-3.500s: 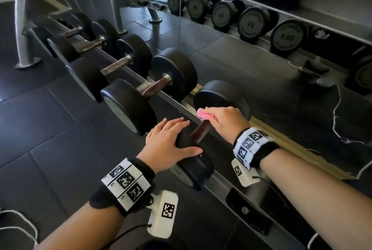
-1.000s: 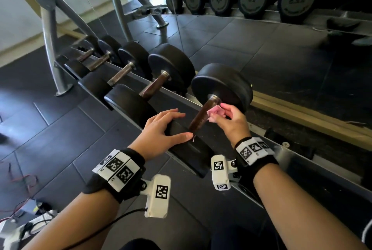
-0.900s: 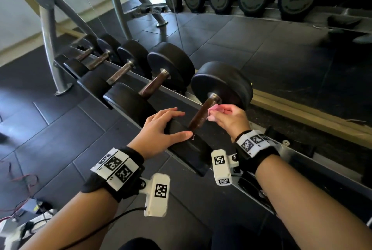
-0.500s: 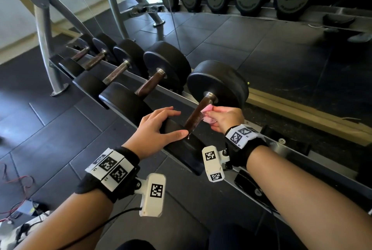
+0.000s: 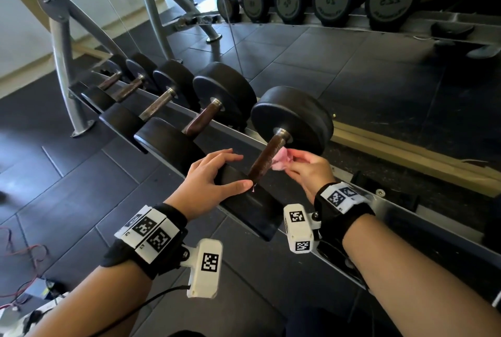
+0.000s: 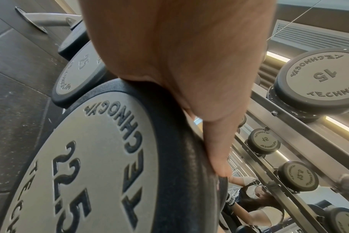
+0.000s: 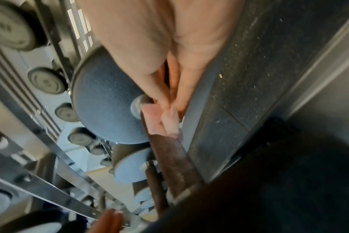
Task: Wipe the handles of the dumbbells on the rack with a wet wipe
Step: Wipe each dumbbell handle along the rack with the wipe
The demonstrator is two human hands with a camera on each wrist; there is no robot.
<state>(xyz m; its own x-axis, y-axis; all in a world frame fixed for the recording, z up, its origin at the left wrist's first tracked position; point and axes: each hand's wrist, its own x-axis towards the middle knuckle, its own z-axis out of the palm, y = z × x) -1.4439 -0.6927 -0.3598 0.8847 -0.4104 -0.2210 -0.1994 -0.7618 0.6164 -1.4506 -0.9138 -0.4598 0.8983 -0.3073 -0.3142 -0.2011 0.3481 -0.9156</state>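
The nearest dumbbell [image 5: 292, 117] lies on the rack with its brown handle [image 5: 267, 155] sloping toward me. My right hand [image 5: 290, 163] pinches a crumpled pink wet wipe [image 5: 280, 159] and presses it on the right side of that handle, near the far head. The right wrist view shows the wipe [image 7: 153, 119] between fingertips against the handle [image 7: 169, 157]. My left hand [image 5: 225, 171] rests with spread, straight fingers on the near head [image 5: 249, 206], marked 22.5 [image 6: 90, 157]. Its thumb [image 6: 215, 149] lies along the rim.
More dumbbells [image 5: 222, 90] with bare handles line the grey rack rail [image 5: 233, 133] to the left. A mirror [image 5: 379, 65] stands right behind the rack. The rack's upright leg [image 5: 62, 65] is at far left. Cables [image 5: 24, 252] lie on the black floor at lower left.
My right hand has gone from gripping over the handle to pinching the wipe at its right side, sliding slightly down from the far head. The left hand stays on the near head.
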